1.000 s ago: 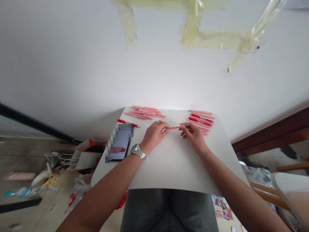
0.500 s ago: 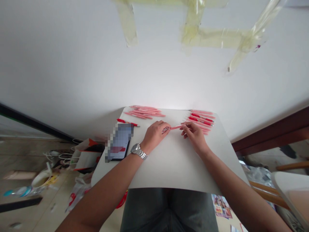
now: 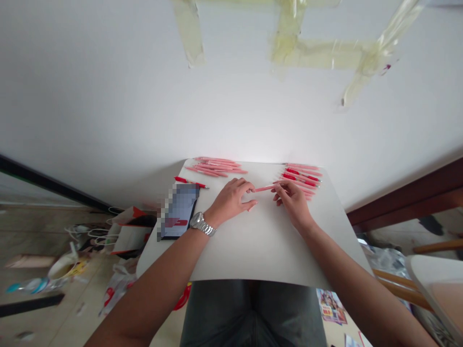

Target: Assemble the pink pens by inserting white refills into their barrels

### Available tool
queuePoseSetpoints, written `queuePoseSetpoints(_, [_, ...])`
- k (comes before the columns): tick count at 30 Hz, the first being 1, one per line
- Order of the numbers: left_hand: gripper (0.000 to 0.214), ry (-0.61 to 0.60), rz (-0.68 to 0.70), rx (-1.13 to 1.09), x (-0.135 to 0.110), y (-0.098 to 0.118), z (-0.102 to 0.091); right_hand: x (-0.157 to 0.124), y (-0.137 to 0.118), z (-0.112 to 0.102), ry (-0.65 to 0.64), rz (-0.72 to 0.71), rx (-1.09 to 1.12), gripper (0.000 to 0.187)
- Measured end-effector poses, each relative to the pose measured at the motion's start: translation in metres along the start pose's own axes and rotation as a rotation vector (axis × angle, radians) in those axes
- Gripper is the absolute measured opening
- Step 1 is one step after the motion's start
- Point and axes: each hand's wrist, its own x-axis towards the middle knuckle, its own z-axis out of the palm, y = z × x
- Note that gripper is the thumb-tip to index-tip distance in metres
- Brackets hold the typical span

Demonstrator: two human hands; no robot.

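A pink pen [image 3: 265, 188] lies level just above the white table [image 3: 260, 246], pinched at its right end by my right hand [image 3: 293, 201]. My left hand [image 3: 233, 198] rests beside the pen's left end with its fingers spread and the thumb stretched out; it no longer grips the pen. A metal watch [image 3: 202, 224] sits on my left wrist. Several pink pen bodies [image 3: 216, 167] lie in a heap at the table's far left. Several pink and red pens [image 3: 303, 177] lie in a row at the far right, just beyond my right hand.
A phone [image 3: 179, 210] lies near the table's left edge, with a single red pen [image 3: 191, 182] beyond it. A white wall rises right behind the table. Bags and clutter [image 3: 123, 231] cover the floor at left. A chair [image 3: 430, 284] stands at right.
My left hand has let go of the pen's left end and opened its fingers. My right hand still holds the pen and has barely moved.
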Motion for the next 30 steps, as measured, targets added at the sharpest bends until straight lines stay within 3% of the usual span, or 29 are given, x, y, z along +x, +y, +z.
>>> queuePoseSetpoints(9, [0.025, -0.174, 0.091, -0.056, -0.002, 0.008, -0.003, 0.000, -0.003, -0.001, 0.051, -0.001, 0.021, 0.037])
queuePoseSetpoints(15, [0.010, -0.125, 0.068, -0.035, -0.002, 0.003, 0.002, 0.001, -0.002, -0.001, 0.046, -0.011, 0.030, 0.037])
queuePoseSetpoints(21, [0.011, -0.039, 0.005, -0.015, -0.002, -0.004, 0.007, 0.002, -0.001, -0.002, 0.051, -0.012, 0.018, 0.038])
queuePoseSetpoints(30, [0.022, -0.089, 0.054, 0.024, -0.002, 0.001, -0.002, 0.002, 0.002, -0.002, 0.069, -0.014, 0.047, 0.037])
